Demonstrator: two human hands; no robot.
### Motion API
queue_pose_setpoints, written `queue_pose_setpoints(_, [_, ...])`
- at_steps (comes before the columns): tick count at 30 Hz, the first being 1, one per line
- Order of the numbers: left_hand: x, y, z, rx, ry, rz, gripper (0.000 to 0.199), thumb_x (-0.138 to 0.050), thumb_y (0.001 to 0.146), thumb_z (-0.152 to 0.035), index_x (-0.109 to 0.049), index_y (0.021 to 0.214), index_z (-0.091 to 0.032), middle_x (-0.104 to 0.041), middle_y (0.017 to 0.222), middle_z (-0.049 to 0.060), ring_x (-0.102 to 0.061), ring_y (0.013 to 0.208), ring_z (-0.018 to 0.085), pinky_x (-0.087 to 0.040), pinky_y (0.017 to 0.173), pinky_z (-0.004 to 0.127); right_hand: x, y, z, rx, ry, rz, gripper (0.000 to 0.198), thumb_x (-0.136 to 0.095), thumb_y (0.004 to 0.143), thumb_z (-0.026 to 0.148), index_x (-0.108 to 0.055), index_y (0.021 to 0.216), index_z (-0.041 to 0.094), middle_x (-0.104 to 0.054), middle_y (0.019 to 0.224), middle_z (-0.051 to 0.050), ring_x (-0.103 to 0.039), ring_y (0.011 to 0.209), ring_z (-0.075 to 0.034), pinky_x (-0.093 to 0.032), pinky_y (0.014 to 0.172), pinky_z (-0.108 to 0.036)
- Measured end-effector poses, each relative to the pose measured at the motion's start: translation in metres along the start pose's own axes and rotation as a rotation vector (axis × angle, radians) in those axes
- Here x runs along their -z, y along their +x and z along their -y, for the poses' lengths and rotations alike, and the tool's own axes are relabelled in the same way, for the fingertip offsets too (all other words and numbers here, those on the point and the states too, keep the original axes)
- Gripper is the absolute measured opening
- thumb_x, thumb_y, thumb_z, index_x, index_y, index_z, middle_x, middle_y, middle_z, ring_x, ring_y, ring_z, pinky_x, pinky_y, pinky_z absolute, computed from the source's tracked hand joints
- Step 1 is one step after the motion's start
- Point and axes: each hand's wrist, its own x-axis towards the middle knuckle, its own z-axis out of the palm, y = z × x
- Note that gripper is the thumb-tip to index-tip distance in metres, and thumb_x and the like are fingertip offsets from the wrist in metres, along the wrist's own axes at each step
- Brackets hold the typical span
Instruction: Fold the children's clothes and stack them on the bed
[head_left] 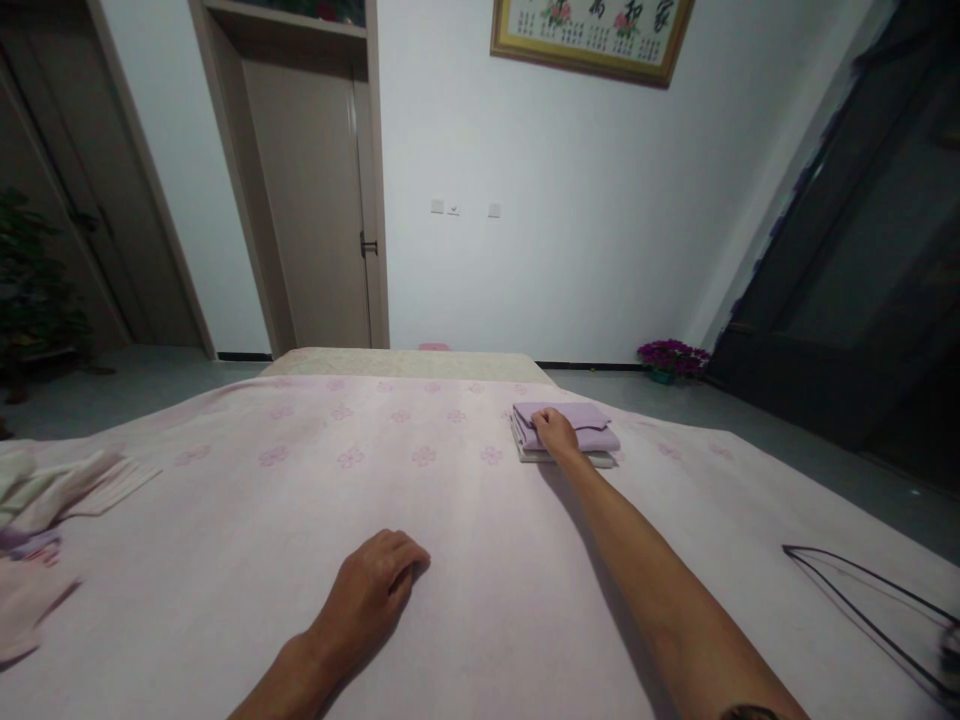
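Nearest you, your left hand (375,570) rested on the pale pink cover (465,620), fingers loosely curled; nothing showed in it, though its palm was hidden. To that hand's left lay loose, crumpled garments (75,490), soft and thin-looking. Farther out, your right hand (555,432) was on the left part of a folded lilac cloth (594,437), fingers drawn in narrow; whether they pinched the fabric or merely pressed it could not be told. The cloth, a flat, smooth, matt rectangle, sat directly under that hand, on a whitish folded layer (602,461). Judged by appearance, the stack was light, pliant and not fragile, its layers apt to slide; support beneath the lowest fold, at both sides, suited it best.
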Motion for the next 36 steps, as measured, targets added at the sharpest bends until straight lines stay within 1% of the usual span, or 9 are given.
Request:
queue_pose_setpoints(5, [-0.002,-0.002,0.002,0.013,0.005,0.017,0.023,-0.047,0.093,-0.013,-0.068,0.092,-0.023,-0.068,0.091,0.004,-0.062,0.086,0.018,-0.049,0.079,0.030,-0.004,-0.005,-0.007,0.051,0.117,-0.034,0.033,-0.037,0.090,0.038,-0.064,0.087,0.019,-0.070,0.089,-0.003,-0.060,0.084,-0.018,-0.040,0.071,-0.025])
queue_pose_setpoints(11, [-0.003,-0.002,0.002,0.017,0.007,0.030,0.025,-0.045,0.093,-0.011,-0.068,0.094,-0.022,-0.068,0.093,0.004,-0.061,0.087,0.019,-0.048,0.080,0.031,-0.008,-0.011,-0.011,0.080,0.209,-0.049,0.037,-0.039,0.089,0.045,-0.065,0.085,0.019,-0.069,0.084,-0.002,-0.060,0.081,-0.019,-0.043,0.071,-0.025])
queue_pose_setpoints(15, [-0.002,-0.001,0.001,0.020,0.013,0.035,0.024,-0.046,0.093,-0.012,-0.067,0.091,-0.022,-0.068,0.091,0.004,-0.061,0.086,0.019,-0.048,0.079,0.031,-0.001,-0.009,-0.013,0.074,0.191,-0.078,0.041,-0.035,0.091,0.041,-0.069,0.091,0.018,-0.072,0.094,-0.005,-0.063,0.087,-0.019,-0.046,0.079,-0.026])
queue_pose_setpoints(19, [0.000,-0.001,0.000,0.018,0.006,0.026,0.024,-0.045,0.093,-0.013,-0.067,0.092,-0.022,-0.068,0.092,0.004,-0.061,0.087,0.019,-0.048,0.079,0.031,0.019,-0.001,-0.021,0.017,0.067,-0.174,0.049,-0.025,0.096,0.034,-0.066,0.118,0.017,-0.067,0.121,-0.012,-0.058,0.112,-0.023,-0.040,0.101,-0.036])
queue_pose_setpoints(21, [0.000,-0.001,0.000,0.019,0.004,0.023,0.024,-0.046,0.093,-0.013,-0.068,0.093,-0.022,-0.068,0.092,0.004,-0.061,0.087,0.019,-0.048,0.079,0.031,0.029,0.003,-0.030,0.006,-0.013,-0.207,0.049,-0.030,0.097,0.036,-0.058,0.132,0.017,-0.055,0.141,-0.014,-0.044,0.132,-0.027,-0.027,0.113,-0.044])
queue_pose_setpoints(24, [0.000,-0.001,-0.001,0.017,0.009,0.028,0.024,-0.046,0.092,-0.012,-0.068,0.092,-0.022,-0.067,0.091,0.004,-0.060,0.086,0.019,-0.048,0.079,0.031,0.041,0.002,-0.050,0.005,-0.261,-0.126,0.051,-0.036,0.099,0.041,-0.049,0.144,0.022,-0.034,0.158,-0.011,-0.023,0.146,-0.031,-0.011,0.118,-0.051])
queue_pose_setpoints(28, [-0.001,-0.001,-0.001,0.018,0.018,0.034,0.024,-0.047,0.090,-0.010,-0.067,0.092,-0.023,-0.067,0.091,0.004,-0.060,0.087,0.019,-0.047,0.079,0.031,0.046,-0.007,-0.069,-0.022,-0.433,0.007,0.049,-0.040,0.098,0.042,-0.054,0.141,0.024,-0.042,0.154,-0.012,-0.034,0.141,-0.034,-0.020,0.115,-0.056])
queue_pose_setpoints(31, [-0.002,-0.001,0.001,0.019,0.013,0.033,0.024,-0.047,0.090,-0.009,-0.067,0.092,-0.023,-0.067,0.092,0.004,-0.060,0.087,0.019,-0.047,0.079,0.030,0.044,-0.010,-0.061,-0.015,-0.480,-0.026,0.050,-0.030,0.101,0.038,-0.048,0.146,0.025,-0.038,0.156,-0.011,-0.030,0.143,-0.031,-0.018,0.116,-0.055])
queue_pose_setpoints(36, [-0.003,-0.001,0.003,0.019,0.019,0.032,0.023,-0.047,0.092,-0.011,-0.067,0.093,-0.023,-0.067,0.094,0.004,-0.060,0.088,0.019,-0.047,0.079,0.030,0.035,-0.003,-0.013,0.097,-0.516,-0.030,0.056,-0.025,0.102,0.050,-0.032,0.155,0.031,-0.023,0.164,-0.007,-0.019,0.148,-0.032,-0.014,0.117,-0.057])
